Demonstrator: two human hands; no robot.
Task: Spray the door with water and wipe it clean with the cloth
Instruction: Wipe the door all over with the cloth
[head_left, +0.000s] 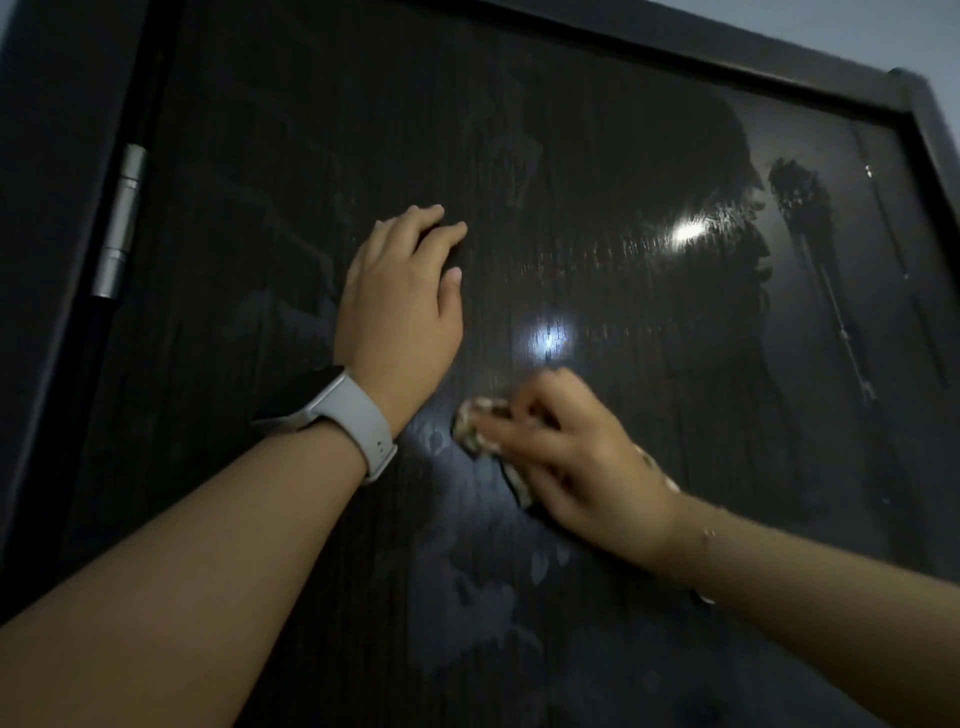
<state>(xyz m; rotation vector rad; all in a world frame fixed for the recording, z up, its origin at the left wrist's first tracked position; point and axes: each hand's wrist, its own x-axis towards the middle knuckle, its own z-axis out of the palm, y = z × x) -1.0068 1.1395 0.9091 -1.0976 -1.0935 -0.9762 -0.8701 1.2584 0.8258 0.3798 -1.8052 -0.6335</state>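
Cloth (485, 426) sits bunched under the right hand (576, 457), fingers curled round it and pressing it against the dark door (623, 182) to wipe. Left hand (400, 296) rests flat, fingers relaxed, likely bracing the door.

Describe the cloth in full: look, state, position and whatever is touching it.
The cloth is a small, pale, crumpled rag with darker mottling, bunched up rather than spread flat. It lies pressed against the dark glossy door, below a bright light reflection. The right hand covers most of it, fingers curled over it, so only its left edge and a lower corner show. Motion blur hides its weave. The left hand rests on the door above it, apart from it.
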